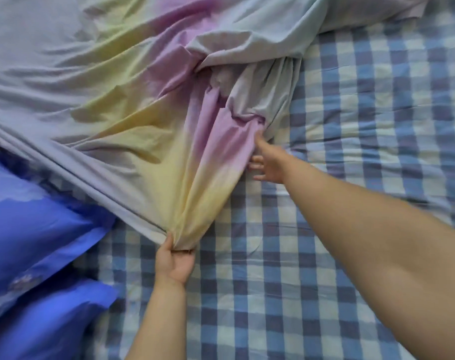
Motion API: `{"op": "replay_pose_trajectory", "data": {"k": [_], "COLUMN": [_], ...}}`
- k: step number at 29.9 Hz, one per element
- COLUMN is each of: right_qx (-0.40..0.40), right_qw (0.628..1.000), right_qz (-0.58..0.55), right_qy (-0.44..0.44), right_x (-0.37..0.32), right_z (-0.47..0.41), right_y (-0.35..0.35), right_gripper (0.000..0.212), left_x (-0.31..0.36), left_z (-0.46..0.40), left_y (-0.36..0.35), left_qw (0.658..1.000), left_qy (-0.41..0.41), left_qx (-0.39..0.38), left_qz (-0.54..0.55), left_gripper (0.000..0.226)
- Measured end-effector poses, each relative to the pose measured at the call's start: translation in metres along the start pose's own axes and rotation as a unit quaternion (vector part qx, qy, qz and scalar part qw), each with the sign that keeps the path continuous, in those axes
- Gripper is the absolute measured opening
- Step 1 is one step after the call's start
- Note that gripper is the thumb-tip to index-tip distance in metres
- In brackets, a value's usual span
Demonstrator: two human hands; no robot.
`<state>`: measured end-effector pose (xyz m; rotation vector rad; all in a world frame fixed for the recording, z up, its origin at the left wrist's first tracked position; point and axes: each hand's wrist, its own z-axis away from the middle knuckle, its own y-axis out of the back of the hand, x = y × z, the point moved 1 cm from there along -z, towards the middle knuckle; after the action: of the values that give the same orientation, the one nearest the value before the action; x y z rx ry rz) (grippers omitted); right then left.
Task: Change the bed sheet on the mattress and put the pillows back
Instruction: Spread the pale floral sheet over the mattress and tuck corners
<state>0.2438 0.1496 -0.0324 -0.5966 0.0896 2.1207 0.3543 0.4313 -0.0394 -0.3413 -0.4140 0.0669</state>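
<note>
A pastel sheet (122,94) in grey, yellow and pink lies crumpled over the left and upper part of the bed. Beneath it shows a blue and white checked sheet (351,126) covering the mattress. My left hand (175,261) grips a bunched edge of the pastel sheet near the bottom middle, pulling the cloth taut. My right hand (268,162) reaches forward with fingers spread, its fingertips at a pink fold of the same sheet. Two blue pillows (34,229) lie at the left edge, partly under the pastel sheet.
The checked surface stretches across the right and lower part of the view. More of the pastel sheet is heaped at the top right (273,29).
</note>
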Motion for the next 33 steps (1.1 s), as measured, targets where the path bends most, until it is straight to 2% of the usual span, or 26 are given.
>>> {"op": "replay_pose_trajectory", "data": {"k": [1,2,4,5,6,8,9,10,12,14,16,18,20,22,24,26,27,30,32,33], "right_qx": [-0.033,-0.041,-0.043,-0.039,-0.031,-0.013,-0.008,-0.005,-0.018,-0.026,-0.02,-0.005,0.026,0.041,-0.006,-0.047,-0.049,0.022,0.126,0.202], "right_qw": [0.999,0.999,0.998,0.997,0.997,0.997,0.995,0.991,0.987,0.98,0.972,0.984,0.992,0.995,0.976,0.933,0.923,0.924,0.924,0.923], "right_qz": [-0.028,-0.019,-0.034,-0.061,-0.068,-0.025,0.01,0.04,0.088,0.155,0.199,0.134,0.05,-0.038,-0.216,-0.354,-0.38,-0.381,-0.36,-0.322], "right_qy": [-0.012,-0.02,-0.026,-0.018,0.002,0.065,0.101,0.124,0.135,0.125,0.122,0.118,0.114,0.082,0.039,0.03,0.035,0.037,0.042,0.057], "right_x": [0.01,0.022,0.041,0.047,0.054,0.063,0.068,0.074,0.097,0.129,0.163,0.186,0.196,0.199,0.191,0.175,0.166,0.151,0.166,0.178], "right_z": [0.011,0.021,0.04,0.049,0.055,0.07,0.08,0.092,0.115,0.144,0.169,0.19,0.204,0.209,0.209,0.203,0.2,0.202,0.206,0.212], "right_y": [-0.015,-0.029,-0.054,-0.063,-0.069,-0.073,-0.073,-0.073,-0.068,-0.057,-0.039,-0.022,-0.009,-0.005,-0.007,-0.009,-0.01,-0.014,-0.012,-0.01], "right_gripper": [0.055,0.042,0.024,0.021,0.019,0.013,0.008,0.006,0.021,0.026,0.023,0.013,0.015,0.028,0.054,0.068,0.066,0.033,0.035,0.038], "left_x": [-0.004,-0.007,-0.011,-0.013,-0.013,-0.02,-0.03,-0.044,-0.075,-0.097,-0.111,-0.123,-0.132,-0.139,-0.141,-0.137,-0.133,-0.118,-0.108,-0.106], "left_z": [0.009,0.021,0.045,0.053,0.062,0.073,0.08,0.087,0.103,0.126,0.137,0.137,0.141,0.149,0.158,0.173,0.182,0.203,0.207,0.208], "left_y": [0.001,-0.004,-0.02,-0.021,-0.022,-0.011,-0.005,-0.001,0.0,-0.02,-0.042,-0.052,-0.052,-0.046,-0.035,-0.018,-0.004,0.035,0.053,0.058], "left_qw": [1.0,0.999,0.999,0.999,0.998,0.998,0.998,0.996,0.986,0.977,0.982,0.995,0.998,0.996,0.995,0.989,0.983,0.964,0.943,0.912], "left_qy": [-0.01,-0.009,0.008,-0.001,0.006,0.007,0.018,0.045,0.106,0.13,0.125,0.075,-0.006,-0.031,-0.02,0.005,0.015,0.032,-0.017,-0.066], "left_qx": [-0.011,-0.021,0.032,0.049,0.057,0.047,0.034,0.012,-0.058,-0.125,-0.125,-0.056,0.002,0.018,0.028,0.062,0.089,0.145,0.184,0.218], "left_qz": [0.026,0.024,-0.007,-0.016,-0.034,-0.048,-0.056,-0.076,-0.115,-0.113,-0.071,-0.042,-0.062,-0.076,-0.097,-0.135,-0.157,-0.222,-0.278,-0.342], "left_gripper": [0.082,0.064,0.013,0.02,0.038,0.042,0.044,0.058,0.087,0.086,0.063,0.033,0.024,0.021,0.023,0.019,0.016,0.016,0.032,0.044]}}
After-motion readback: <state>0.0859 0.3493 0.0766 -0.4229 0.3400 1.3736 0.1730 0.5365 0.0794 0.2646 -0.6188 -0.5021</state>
